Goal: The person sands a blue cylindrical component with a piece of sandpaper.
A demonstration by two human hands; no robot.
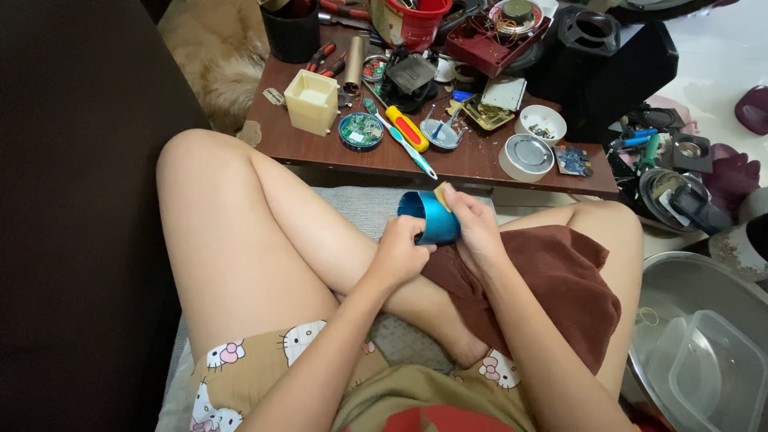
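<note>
A shiny blue metal cylinder (428, 214), open at its left end, lies on its side above my crossed legs. My left hand (398, 254) grips it from below and from the near side. My right hand (472, 226) presses a small tan piece (442, 194), perhaps sandpaper, against the cylinder's upper right edge. A dark red-brown cloth (560, 288) lies over my right thigh under both hands.
A low brown table (320, 152) ahead carries a cream box (311, 101), a round circuit board (361, 130), screwdrivers (406, 132), a white round dish (526, 156), a small bowl of screws (541, 123) and a red cup (416, 22). A metal basin (680, 288) holding a clear plastic box (716, 368) sits at the right.
</note>
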